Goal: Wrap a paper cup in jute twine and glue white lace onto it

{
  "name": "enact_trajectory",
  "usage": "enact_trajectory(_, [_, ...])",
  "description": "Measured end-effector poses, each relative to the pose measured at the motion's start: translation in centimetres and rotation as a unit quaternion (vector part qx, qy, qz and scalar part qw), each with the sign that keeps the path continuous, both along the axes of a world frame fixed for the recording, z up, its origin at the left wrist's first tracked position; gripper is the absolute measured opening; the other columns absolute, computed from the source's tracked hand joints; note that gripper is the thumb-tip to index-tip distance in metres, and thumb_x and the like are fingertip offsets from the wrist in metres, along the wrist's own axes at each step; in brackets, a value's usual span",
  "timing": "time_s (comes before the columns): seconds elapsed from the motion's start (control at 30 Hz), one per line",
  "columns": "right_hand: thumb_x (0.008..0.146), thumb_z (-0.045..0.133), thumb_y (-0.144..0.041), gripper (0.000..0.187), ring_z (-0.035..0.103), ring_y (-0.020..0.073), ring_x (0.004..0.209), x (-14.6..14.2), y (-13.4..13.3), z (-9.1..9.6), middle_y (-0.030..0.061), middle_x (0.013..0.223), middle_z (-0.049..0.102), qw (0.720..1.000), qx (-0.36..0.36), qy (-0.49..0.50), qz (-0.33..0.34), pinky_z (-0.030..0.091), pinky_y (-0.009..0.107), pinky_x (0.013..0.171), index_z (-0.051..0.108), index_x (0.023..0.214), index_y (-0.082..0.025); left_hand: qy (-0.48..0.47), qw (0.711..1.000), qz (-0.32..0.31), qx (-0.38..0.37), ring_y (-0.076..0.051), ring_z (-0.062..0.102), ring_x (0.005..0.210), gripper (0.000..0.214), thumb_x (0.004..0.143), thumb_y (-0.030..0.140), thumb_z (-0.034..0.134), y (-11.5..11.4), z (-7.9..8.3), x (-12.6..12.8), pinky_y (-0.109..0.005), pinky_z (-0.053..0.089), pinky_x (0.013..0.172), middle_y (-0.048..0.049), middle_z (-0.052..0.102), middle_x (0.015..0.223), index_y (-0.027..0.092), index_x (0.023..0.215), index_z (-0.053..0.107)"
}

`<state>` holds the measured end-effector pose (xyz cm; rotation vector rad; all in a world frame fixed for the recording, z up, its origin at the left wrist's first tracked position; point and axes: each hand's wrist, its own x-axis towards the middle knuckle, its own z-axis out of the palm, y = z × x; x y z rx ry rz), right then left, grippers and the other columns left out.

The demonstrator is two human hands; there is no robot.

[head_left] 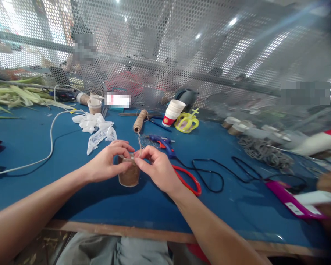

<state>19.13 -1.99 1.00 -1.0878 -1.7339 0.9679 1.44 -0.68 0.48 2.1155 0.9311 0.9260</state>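
A small cup (129,176) with a brown covering stands in front of me, tilted slightly over the blue table. My left hand (110,162) is closed around its left side and rim, fingers over the top and thumb across the front. My right hand (157,167) pinches a strand of twine (139,141) at the cup's right rim. That strand runs back to a twine spool (139,121) lying behind the cup. Beyond my right hand lies a blue glue gun (162,143). The hands partly hide the cup's rim.
Red scissor-like handles (189,180) lie right of my right wrist. Crumpled white plastic (92,123) sits at back left. Stacked paper cups (173,112) and a yellow crown-shaped piece (187,122) stand behind. A black cord (209,160) leads to a purple power strip (292,202), near another person's hand.
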Motion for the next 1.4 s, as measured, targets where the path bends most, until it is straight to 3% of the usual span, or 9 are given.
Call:
enact_trajectory(0.53, [0.074,0.058,-0.022,0.016,0.058,0.0152,0.074,-0.1,0.0,0.2,0.0008,0.074,0.062,1.0,-0.004,0.0,0.009,0.046,0.031,0.074,0.046,0.064,-0.02,-0.07,0.995,0.028,-0.062,-0.025,0.051,0.11,0.01,0.072,0.024,0.053,-0.1,-0.2,0.8,-0.04,0.04,0.094,-0.0081,0.063,0.093,0.019,0.063,0.054])
enact_trajectory(0.67, [0.075,0.059,-0.026,0.01,0.058,0.0154,0.076,0.2,0.3,0.7,0.0016,0.077,0.063,1.0,-0.003,-0.02,0.009,0.046,0.031,0.075,0.054,0.07,-0.019,-0.085,0.993,0.014,-0.076,-0.025,0.049,0.111,0.009,0.073,0.023,0.055,-0.1,-0.1,0.6,-0.04,0.037,0.096,-0.0081,0.06,0.097,0.019,0.065,0.057])
enact_trajectory(0.77, [0.08,0.055,-0.032,0.016,0.058,0.015,0.076,0.5,0.8,1.6,0.003,0.081,0.065,0.999,-0.012,-0.041,0.0,0.046,0.029,0.072,0.06,0.079,-0.017,-0.112,0.987,-0.007,-0.116,-0.024,0.051,0.109,0.009,0.073,0.024,0.057,-0.2,0.0,0.5,-0.039,0.037,0.097,-0.0073,0.059,0.101,0.018,0.067,0.059])
enact_trajectory(0.87, [0.082,0.052,-0.038,0.024,0.059,0.0154,0.074,1.6,1.7,2.9,0.0047,0.081,0.067,0.996,0.003,-0.076,-0.042,0.046,0.028,0.067,0.062,0.081,-0.017,-0.161,0.969,-0.027,-0.187,-0.023,0.053,0.105,0.012,0.074,0.028,0.059,-0.4,0.0,0.3,-0.038,0.04,0.091,-0.0069,0.059,0.105,0.018,0.068,0.059])
enact_trajectory(0.97, [0.085,0.049,-0.038,0.025,0.061,0.0162,0.072,3.7,3.3,3.5,0.0056,0.081,0.068,0.97,0.049,-0.186,-0.146,0.046,0.028,0.065,0.062,0.083,-0.017,-0.215,0.947,-0.045,-0.233,-0.025,0.051,0.107,0.015,0.073,0.032,0.063,-0.5,0.0,0.2,-0.036,0.044,0.085,-0.0067,0.058,0.108,0.019,0.068,0.059])
enact_trajectory(1.03, [0.086,0.05,-0.035,0.023,0.062,0.0189,0.074,5.5,4.7,3.3,0.0067,0.078,0.067,0.926,0.043,-0.295,-0.231,0.047,0.032,0.068,0.062,0.081,-0.017,-0.238,0.94,-0.058,-0.238,-0.025,0.05,0.109,0.017,0.072,0.035,0.065,-0.6,0.1,0.1,-0.036,0.045,0.084,-0.0066,0.058,0.108,0.019,0.067,0.059])
enact_trajectory(1.13, [0.079,0.062,-0.027,0.015,0.062,0.0248,0.081,7.8,6.9,1.7,0.011,0.078,0.066,0.899,-0.014,-0.36,-0.249,0.047,0.037,0.074,0.062,0.072,-0.014,-0.253,0.937,-0.069,-0.23,-0.026,0.048,0.112,0.019,0.072,0.037,0.066,-0.7,0.1,0.1,-0.037,0.045,0.085,-0.0067,0.057,0.11,0.02,0.067,0.06])
enact_trajectory(1.27, [0.088,0.053,-0.029,0.022,0.06,0.0183,0.093,9.1,9.1,-0.8,0.0074,0.111,0.059,0.886,-0.086,-0.405,-0.211,0.05,0.037,0.079,0.058,0.107,-0.018,-0.236,0.949,-0.046,-0.202,-0.027,0.047,0.114,0.019,0.073,0.037,0.066,-0.4,0.0,0.0,-0.038,0.045,0.086,-0.008,0.056,0.112,0.019,0.067,0.06])
enact_trajectory(1.4, [0.089,0.052,-0.029,0.026,0.058,0.0194,0.098,9.0,10.0,-1.9,0.0076,0.117,0.056,0.887,-0.117,-0.4,-0.2,0.05,0.038,0.081,0.056,0.113,-0.019,-0.172,0.978,-0.004,-0.114,-0.026,0.044,0.116,0.013,0.075,0.032,0.063,0.5,-1.0,-0.1,-0.042,0.036,0.097,-0.0087,0.057,0.108,0.019,0.07,0.06])
